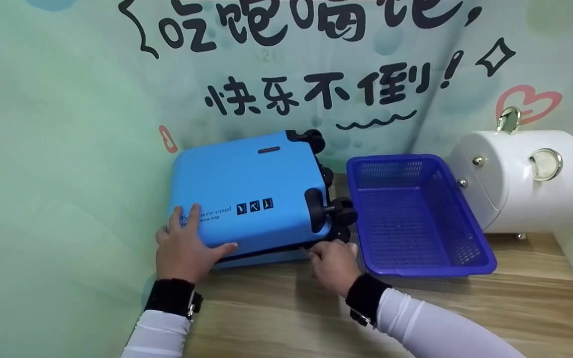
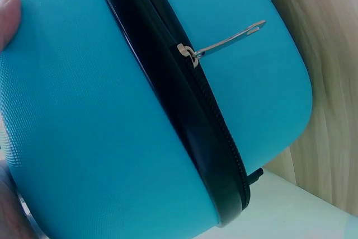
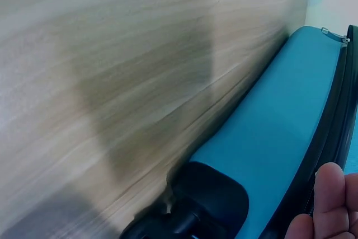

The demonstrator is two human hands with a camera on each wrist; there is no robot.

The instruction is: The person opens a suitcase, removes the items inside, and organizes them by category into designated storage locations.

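Observation:
A blue hard-shell suitcase (image 1: pixel 246 179) lies flat, its black wheels (image 1: pixel 343 211) toward the right. My left hand (image 1: pixel 182 248) rests on its top near the front left corner, fingers spread and thumb over the front edge. Along the side runs a black zipper band (image 2: pixel 168 88); one metal zipper pull (image 2: pixel 232 38) hangs loose there, out of the fingers. Beside the front wheel, my right hand (image 1: pixel 335 266) has its fingers bent at the zipper, pinching a small zipper pull (image 1: pixel 305 251) mostly hidden by them. In the right wrist view its fingertips (image 3: pixel 330 191) lie against the black band.
A dark blue plastic basket (image 1: pixel 401 223) stands right of the wheels, close to them. Farther right is a white rounded bin (image 1: pixel 530 184) with metal knobs. A printed backdrop (image 1: pixel 276 64) rises behind the suitcase and along the left. The tabletop (image 1: pixel 276 308) is wood-grained.

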